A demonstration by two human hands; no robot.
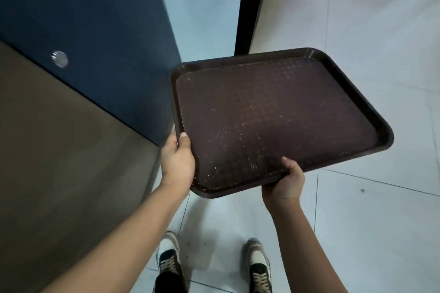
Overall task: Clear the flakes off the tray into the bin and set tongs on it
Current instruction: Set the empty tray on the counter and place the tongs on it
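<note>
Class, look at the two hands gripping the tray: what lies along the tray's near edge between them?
In the head view, only the tray's bare near rim with scattered pale flakes lies between the left hand and right hand.

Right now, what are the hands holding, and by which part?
Both hold the brown tray: the left hand grips its near left rim, the right hand its near edge.

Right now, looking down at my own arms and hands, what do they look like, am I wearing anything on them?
Both arms are bare right up to where they leave the picture: no sleeves, gloves, watch or bracelets show. The left hand and the right hand carry no rings that can be seen. The left thumbnail is short and plain.
</note>
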